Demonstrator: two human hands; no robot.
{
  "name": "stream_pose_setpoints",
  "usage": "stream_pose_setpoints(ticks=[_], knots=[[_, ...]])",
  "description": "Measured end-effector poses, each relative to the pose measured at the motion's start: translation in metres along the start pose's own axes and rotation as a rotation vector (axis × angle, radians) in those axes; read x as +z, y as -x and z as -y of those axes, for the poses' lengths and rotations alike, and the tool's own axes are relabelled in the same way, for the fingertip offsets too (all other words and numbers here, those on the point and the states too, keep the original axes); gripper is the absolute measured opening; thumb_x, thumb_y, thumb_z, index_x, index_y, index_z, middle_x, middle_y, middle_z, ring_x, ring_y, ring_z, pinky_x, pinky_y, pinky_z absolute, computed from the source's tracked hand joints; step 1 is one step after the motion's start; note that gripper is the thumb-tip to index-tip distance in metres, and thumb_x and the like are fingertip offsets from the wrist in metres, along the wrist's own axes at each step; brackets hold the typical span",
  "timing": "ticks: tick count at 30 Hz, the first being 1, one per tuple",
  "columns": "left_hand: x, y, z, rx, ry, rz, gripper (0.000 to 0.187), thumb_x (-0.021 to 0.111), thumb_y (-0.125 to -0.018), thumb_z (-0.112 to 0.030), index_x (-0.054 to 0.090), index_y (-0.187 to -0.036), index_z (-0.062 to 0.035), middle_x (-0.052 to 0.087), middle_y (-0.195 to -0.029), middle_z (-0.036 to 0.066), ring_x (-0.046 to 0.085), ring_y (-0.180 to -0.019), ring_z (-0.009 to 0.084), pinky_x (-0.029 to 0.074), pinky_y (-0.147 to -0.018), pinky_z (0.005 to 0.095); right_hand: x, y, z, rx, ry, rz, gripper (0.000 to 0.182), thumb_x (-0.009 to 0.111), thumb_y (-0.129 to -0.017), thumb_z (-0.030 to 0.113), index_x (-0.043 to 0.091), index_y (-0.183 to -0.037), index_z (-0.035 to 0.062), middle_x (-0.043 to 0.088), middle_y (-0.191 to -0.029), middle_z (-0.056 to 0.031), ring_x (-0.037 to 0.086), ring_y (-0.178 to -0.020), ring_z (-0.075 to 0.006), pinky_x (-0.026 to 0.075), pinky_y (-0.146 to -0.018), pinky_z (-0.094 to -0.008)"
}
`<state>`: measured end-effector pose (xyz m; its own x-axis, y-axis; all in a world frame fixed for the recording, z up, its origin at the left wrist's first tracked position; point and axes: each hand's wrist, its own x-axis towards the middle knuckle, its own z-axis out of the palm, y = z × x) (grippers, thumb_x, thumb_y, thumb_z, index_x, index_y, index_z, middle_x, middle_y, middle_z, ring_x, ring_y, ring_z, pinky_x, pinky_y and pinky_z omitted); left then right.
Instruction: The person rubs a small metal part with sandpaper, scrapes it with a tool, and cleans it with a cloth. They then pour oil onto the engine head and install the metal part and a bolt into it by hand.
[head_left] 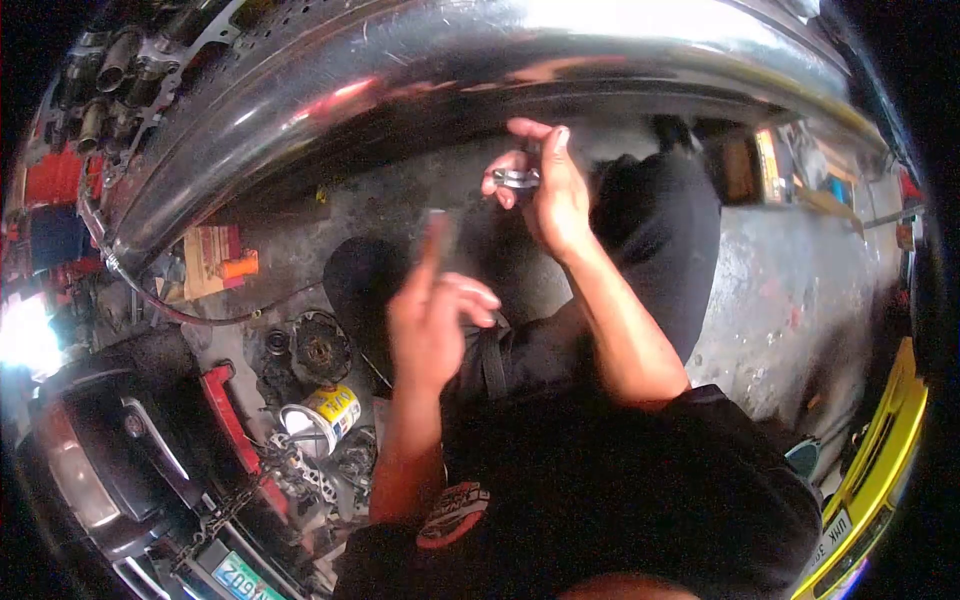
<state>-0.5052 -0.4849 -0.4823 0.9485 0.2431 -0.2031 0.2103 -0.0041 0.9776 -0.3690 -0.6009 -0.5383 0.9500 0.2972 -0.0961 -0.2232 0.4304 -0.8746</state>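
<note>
My right hand is raised under the big curved metal surface. It holds a small shiny metal part among its curled fingers, with the thumb and index finger pointing up. Lower and to the left, my left hand is apart from it. Its index finger points up and is smeared by motion, while its other fingers are partly bent. Whether something thin lies along that finger cannot be made out. Both forearms reach up from a black shirt, and dark-clad legs are behind the hands.
A white and yellow tub stands at the lower left among metal parts. A cable crosses the left floor. Cardboard with an orange item lies near it. A dark bumper is lower left; a yellow bumper is right.
</note>
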Motion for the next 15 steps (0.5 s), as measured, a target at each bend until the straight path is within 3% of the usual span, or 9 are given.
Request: stream_pose_setpoints(ticks=[2, 3, 6, 7, 8, 9, 12, 14, 15], knots=[[-0.008, 0.001, -0.024, 0.046, -0.116, -0.170, 0.059, 0.037, -0.088, -0.003, 0.030, -0.146, 0.0007, 0.066, -0.071, 0.010, 0.058, -0.053, 0.0122, 0.050, -0.053, 0.0238, 0.000, 0.003, -0.004, 0.030, -0.060, -0.023, 0.071, 0.021, -0.099, 0.059, 0.039, -0.127, -0.0038, 0.062, -0.073, -0.0118, 0.051, -0.060, -0.0127, 0.044, -0.059, -0.0259], [-0.005, 0.001, -0.023, 0.146, -0.352, -0.183, 0.060, 0.038, -0.087, -0.003, 0.031, -0.147, -0.0021, 0.066, -0.072, 0.009, 0.057, -0.053, 0.0102, 0.048, -0.051, 0.0228, 0.002, 0.002, -0.005, 0.029, -0.048, -0.002, 0.071, 0.021, -0.099, 0.059, 0.040, -0.127, -0.0030, 0.063, -0.076, -0.0119, 0.052, -0.061, -0.0130, 0.044, -0.060, -0.0261], [0.020, -0.010, -0.004, 0.430, -0.743, -0.103, 0.067, 0.052, -0.083, -0.003, 0.036, -0.146, -0.0170, 0.066, -0.073, 0.018, 0.065, -0.057, 0.0256, 0.052, -0.055, 0.0373, 0.006, 0.007, -0.010, 0.024, 0.002, 0.007, 0.069, 0.021, -0.099, 0.058, 0.041, -0.128, -0.0005, 0.062, -0.081, -0.0115, 0.055, -0.064, -0.0141, 0.047, -0.063, -0.0266], [0.027, -0.017, -0.006, 0.389, -0.846, -0.043, 0.070, 0.057, -0.081, -0.004, 0.037, -0.146, -0.0198, 0.063, -0.074, 0.023, 0.066, -0.064, 0.0352, 0.052, -0.061, 0.0460, 0.006, 0.007, -0.011, 0.008, 0.030, -0.014, 0.067, 0.021, -0.099, 0.058, 0.041, -0.128, 0.0004, 0.061, -0.083, -0.0109, 0.056, -0.065, -0.0146, 0.047, -0.064, -0.0268], [0.031, -0.025, -0.001, 0.322, -0.928, 0.006, 0.075, 0.061, -0.079, -0.006, 0.032, -0.147, -0.0172, 0.065, -0.098, 0.025, 0.066, -0.074, 0.0408, 0.054, -0.066, 0.0481, 0.007, 0.006, -0.012, -0.011, 0.059, -0.036, 0.066, 0.021, -0.100, 0.057, 0.042, -0.129, 0.0014, 0.061, -0.084, -0.0104, 0.058, -0.067, -0.0150, 0.048, -0.065, -0.0269], [0.033, -0.034, 0.007, 0.316, -0.984, 0.004, 0.074, 0.060, -0.080, -0.007, 0.031, -0.148, -0.0173, 0.065, -0.102, 0.026, 0.066, -0.078, 0.0413, 0.054, -0.068, 0.0484, 0.014, 0.011, -0.002, 0.041, -0.022, -0.057, 0.063, 0.023, -0.100, 0.056, 0.042, -0.129, 0.0034, 0.057, -0.085, -0.0080, 0.060, -0.071, -0.0160, 0.050, -0.068, -0.0280], [0.041, -0.022, 0.020, 0.178, -0.678, 0.075, 0.071, 0.056, -0.083, -0.007, 0.029, -0.148, -0.0172, 0.064, -0.107, 0.025, 0.068, -0.080, 0.0369, 0.054, -0.068, 0.0459, 0.008, 0.018, -0.004, 0.008, 0.051, -0.009, 0.063, 0.025, -0.100, 0.055, 0.042, -0.129, 0.0027, 0.055, -0.081, -0.0065, 0.060, -0.073, -0.0163, 0.050, -0.067, -0.0288], [0.041, -0.028, 0.022, 0.069, -0.422, 0.133, 0.070, 0.051, -0.085, -0.005, 0.027, -0.149, -0.0173, 0.064, -0.094, 0.019, 0.065, -0.070, 0.0285, 0.052, -0.061, 0.0391, 0.009, 0.023, -0.007, 0.082, -0.022, 0.028, 0.058, 0.024, -0.101, 0.053, 0.042, -0.130, 0.0056, 0.056, -0.081, -0.0064, 0.060, -0.072, -0.0155, 0.050, -0.068, -0.0295], [0.038, -0.036, 0.022, -0.003, -0.344, 0.164, 0.069, 0.048, -0.087, -0.003, 0.025, -0.150, -0.0174, 0.063, -0.081, 0.014, 0.062, -0.061, 0.0227, 0.051, -0.053, 0.0338, 0.009, 0.023, -0.010, 0.061, 0.083, 0.053, 0.058, 0.024, -0.101, 0.053, 0.042, -0.131, 0.0073, 0.056, -0.082, -0.0065, 0.060, -0.073, -0.0150, 0.051, -0.068, -0.0297]])
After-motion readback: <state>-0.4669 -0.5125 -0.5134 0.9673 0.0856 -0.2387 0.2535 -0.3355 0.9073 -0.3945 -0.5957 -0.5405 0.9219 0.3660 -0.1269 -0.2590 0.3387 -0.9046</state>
